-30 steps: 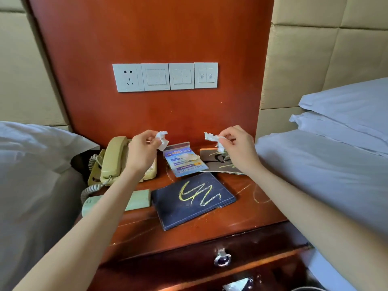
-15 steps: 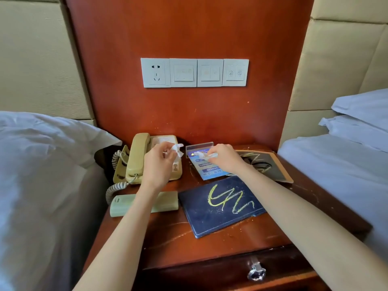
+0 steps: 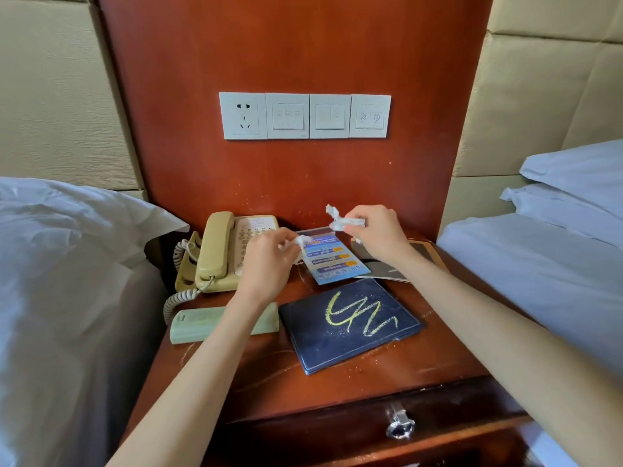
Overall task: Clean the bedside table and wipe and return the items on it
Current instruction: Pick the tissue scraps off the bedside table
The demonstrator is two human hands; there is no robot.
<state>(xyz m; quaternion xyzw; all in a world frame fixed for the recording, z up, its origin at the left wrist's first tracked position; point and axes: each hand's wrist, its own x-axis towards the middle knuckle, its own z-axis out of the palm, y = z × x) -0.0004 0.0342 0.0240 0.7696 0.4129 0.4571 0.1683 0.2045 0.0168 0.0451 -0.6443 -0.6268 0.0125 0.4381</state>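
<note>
On the wooden bedside table (image 3: 438,358) lie a beige phone (image 3: 222,251), a pale green remote (image 3: 195,323), a blue printed card in a clear stand (image 3: 332,261), a dark folder with yellow scribbles (image 3: 350,323) and a framed dark board (image 3: 418,261) at the back right. My left hand (image 3: 269,261) pinches a small white tissue scrap (image 3: 299,242) above the card's left edge. My right hand (image 3: 379,232) grips a crumpled white tissue (image 3: 340,220) above the card's back edge. Yellow crumbs dot the tabletop.
A socket and switch panel (image 3: 305,116) sits on the red wooden wall panel. White bedding (image 3: 67,281) lies to the left, a bed with pillows (image 3: 556,237) to the right. A drawer with a metal knob (image 3: 399,426) is below the tabletop.
My right hand has lifted off the card with its tissue and moved back and up. My left hand has shifted right toward the card. The camera view has shifted slightly.
</note>
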